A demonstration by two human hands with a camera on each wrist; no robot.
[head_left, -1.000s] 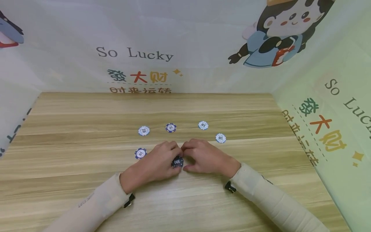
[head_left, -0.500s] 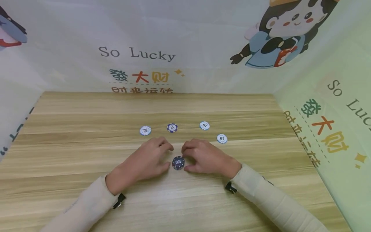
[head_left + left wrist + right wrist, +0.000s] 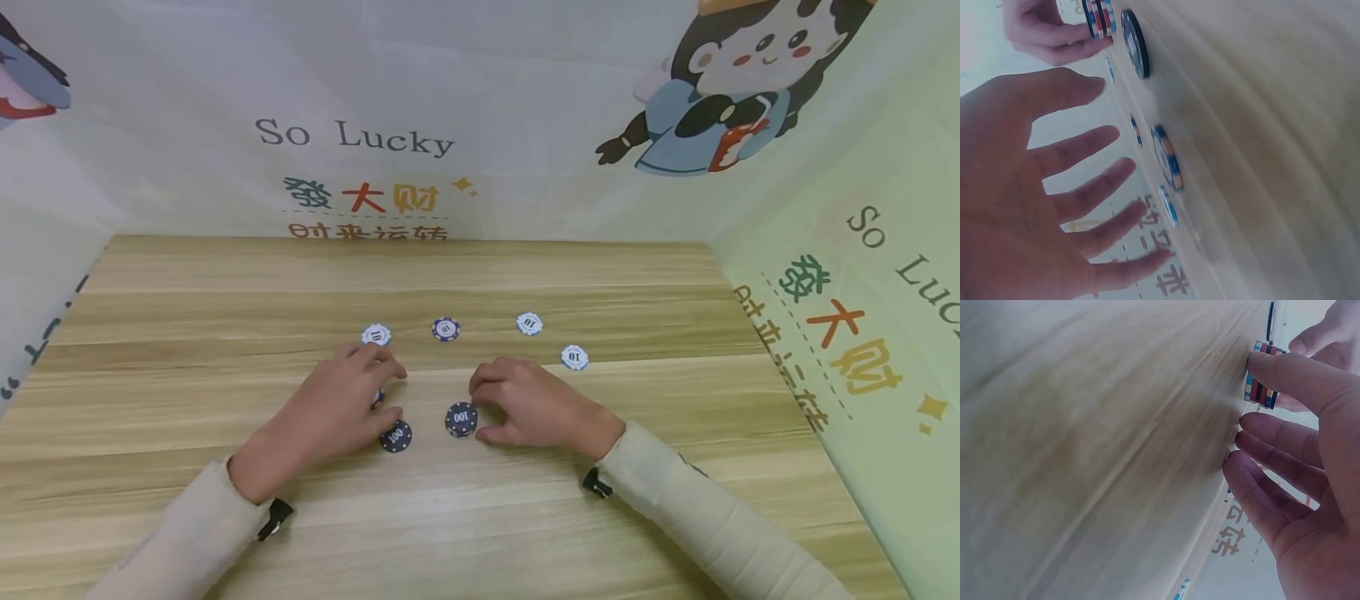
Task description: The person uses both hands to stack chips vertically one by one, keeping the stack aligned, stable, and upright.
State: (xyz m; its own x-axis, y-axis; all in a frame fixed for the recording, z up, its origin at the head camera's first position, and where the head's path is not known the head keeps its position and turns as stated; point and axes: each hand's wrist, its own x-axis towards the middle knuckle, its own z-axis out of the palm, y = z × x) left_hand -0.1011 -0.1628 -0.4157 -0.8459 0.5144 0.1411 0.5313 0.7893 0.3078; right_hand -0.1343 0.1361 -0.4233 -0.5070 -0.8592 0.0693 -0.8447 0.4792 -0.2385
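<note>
Table (image 3: pixel 480 525) before a printed backdrop (image 3: pixel 525 125): stack (image 3: pixel 461 420) by the right hand (image 3: pixel 532 404), black chip (image 3: pixel 397 437) by the left hand (image 3: pixel 322 408)

Head: the stack stands upright between the hands, the right much nearer, its thumb and fingertips just beside it. The black chip lies flat at the left thumb, apart from the stack and on its left side. The left hand mostly hides a purple chip (image 3: pixel 378 399) and overlaps the edge of a white chip (image 3: pixel 376 334).

Left wrist: the left hand is spread and holds nothing; the black chip sits beyond its thumb. The frame's top edge cuts off part of the stack.

Right wrist: the right hand is loosely curved, not wrapped round the stack. Its thumb covers part of the stack; how firmly it touches, I cannot tell. The black chip is only a thin dark edge.
</note>
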